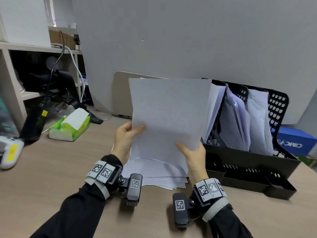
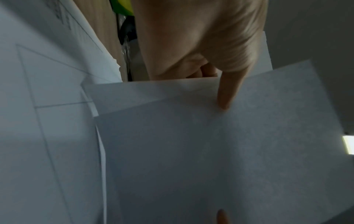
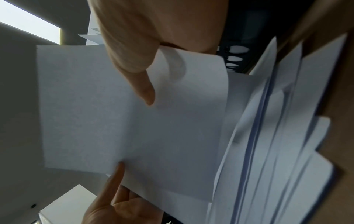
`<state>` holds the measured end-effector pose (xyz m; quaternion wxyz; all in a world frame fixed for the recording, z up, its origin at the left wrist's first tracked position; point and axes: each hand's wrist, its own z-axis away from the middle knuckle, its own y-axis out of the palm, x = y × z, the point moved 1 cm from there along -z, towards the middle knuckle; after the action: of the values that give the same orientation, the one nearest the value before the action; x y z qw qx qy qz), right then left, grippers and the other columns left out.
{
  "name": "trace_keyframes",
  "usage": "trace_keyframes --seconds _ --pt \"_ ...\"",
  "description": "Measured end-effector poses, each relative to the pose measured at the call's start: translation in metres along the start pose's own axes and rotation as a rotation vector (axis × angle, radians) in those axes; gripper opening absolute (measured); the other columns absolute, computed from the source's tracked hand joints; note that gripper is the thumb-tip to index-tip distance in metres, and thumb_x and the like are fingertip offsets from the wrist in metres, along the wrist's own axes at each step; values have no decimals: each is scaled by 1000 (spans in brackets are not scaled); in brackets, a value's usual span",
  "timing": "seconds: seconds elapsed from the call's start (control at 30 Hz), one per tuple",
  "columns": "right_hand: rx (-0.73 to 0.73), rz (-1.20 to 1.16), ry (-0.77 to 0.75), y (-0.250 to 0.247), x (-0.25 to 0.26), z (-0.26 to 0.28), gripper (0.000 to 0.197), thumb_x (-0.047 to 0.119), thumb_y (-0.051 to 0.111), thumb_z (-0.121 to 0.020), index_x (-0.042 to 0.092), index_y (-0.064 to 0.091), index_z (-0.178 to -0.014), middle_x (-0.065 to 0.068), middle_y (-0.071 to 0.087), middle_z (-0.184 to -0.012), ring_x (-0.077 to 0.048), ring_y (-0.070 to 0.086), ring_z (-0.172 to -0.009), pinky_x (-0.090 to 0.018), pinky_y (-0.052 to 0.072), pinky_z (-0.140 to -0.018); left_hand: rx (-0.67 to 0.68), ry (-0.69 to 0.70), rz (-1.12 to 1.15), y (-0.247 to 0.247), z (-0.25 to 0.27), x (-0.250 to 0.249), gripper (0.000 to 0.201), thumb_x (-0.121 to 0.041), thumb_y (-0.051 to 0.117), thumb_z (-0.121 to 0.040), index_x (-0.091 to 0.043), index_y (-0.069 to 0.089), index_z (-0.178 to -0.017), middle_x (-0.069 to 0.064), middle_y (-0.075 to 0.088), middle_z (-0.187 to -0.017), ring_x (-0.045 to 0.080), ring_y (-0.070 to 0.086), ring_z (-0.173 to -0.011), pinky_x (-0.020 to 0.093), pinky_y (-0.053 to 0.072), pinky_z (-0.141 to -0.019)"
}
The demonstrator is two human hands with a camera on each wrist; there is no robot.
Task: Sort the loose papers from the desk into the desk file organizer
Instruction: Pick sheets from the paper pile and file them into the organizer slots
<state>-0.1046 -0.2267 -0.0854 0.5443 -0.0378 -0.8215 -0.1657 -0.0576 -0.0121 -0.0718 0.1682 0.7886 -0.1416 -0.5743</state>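
Both hands hold a white sheet of paper [image 1: 169, 114] upright above the desk. My left hand [image 1: 127, 134] pinches its left edge, thumb on the front; the left wrist view shows that thumb lying on the sheet [image 2: 210, 151]. My right hand [image 1: 192, 152] pinches the lower right corner, and its thumb presses the sheet [image 3: 134, 128] in the right wrist view. Beneath lies a loose pile of papers [image 1: 159, 176] on the desk. The black mesh file organizer [image 1: 277, 107] stands just right of the sheet, its upright slots filled with papers [image 1: 236, 121].
A green tissue box [image 1: 69, 128] sits at the left of the wooden desk [image 1: 51, 177], a white and yellow device [image 1: 10, 152] further left. A blue box [image 1: 296, 141] stands behind the organizer. A grey partition wall [image 1: 171, 40] rises behind; shelves with cables are at the far left.
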Motion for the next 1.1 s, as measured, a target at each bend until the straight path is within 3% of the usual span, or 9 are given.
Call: trace_keyframes --seconds 0.17,0.33,0.47,0.6,0.83,0.97,1.1 --pt "41 -26 -2 3 2 1 41 -3 71 -85 16 63 -121 2 74 -108 -11 70 -99 -17 54 -77 0 7 -80 0 0 4 15 -14 74 -87 -8 75 -100 7 77 -100 18 72 -87 28 55 -78" --pt "51 -17 9 2 0 1 50 2 74 -85 18 55 -129 3 71 -118 -9 68 -107 -23 54 -90 -10 9 -185 -1 -1 7 21 -27 72 -91 -6 74 -96 9 76 -99 20 68 -85 37 52 -83" --pt "50 5 33 3 -2 1 31 2 73 -86 20 67 -110 6 75 -105 -9 70 -101 -18 53 -81 -49 -40 -134 -6 -3 9 32 -30 70 -92 1 71 -98 11 74 -99 22 66 -87 37 51 -84" --pt "13 -4 -7 1 -2 -1 44 3 74 -85 18 60 -124 5 73 -112 -6 69 -102 -17 53 -83 -4 -81 -135 1 2 10 23 -23 70 -92 -5 74 -106 7 77 -102 20 74 -91 26 57 -73" --pt "35 10 31 3 4 0 26 -2 73 -84 18 70 -101 5 77 -95 -9 73 -90 -17 55 -75 60 -80 -198 6 5 5 24 -18 66 -94 -3 71 -113 10 76 -109 26 72 -102 34 58 -86" --pt "29 35 26 -1 20 -6 20 3 72 -87 15 69 -102 6 75 -95 -4 71 -86 -17 53 -73 27 -53 -175 10 7 -7 21 -20 62 -98 -4 72 -108 10 76 -106 20 71 -93 35 57 -89" --pt "88 196 -36 -4 45 -13 12 8 68 -92 18 70 -98 6 74 -95 -1 69 -85 -13 52 -73 11 -29 -208 26 5 -20 32 -30 66 -95 2 68 -100 14 68 -95 22 62 -86 40 52 -83"
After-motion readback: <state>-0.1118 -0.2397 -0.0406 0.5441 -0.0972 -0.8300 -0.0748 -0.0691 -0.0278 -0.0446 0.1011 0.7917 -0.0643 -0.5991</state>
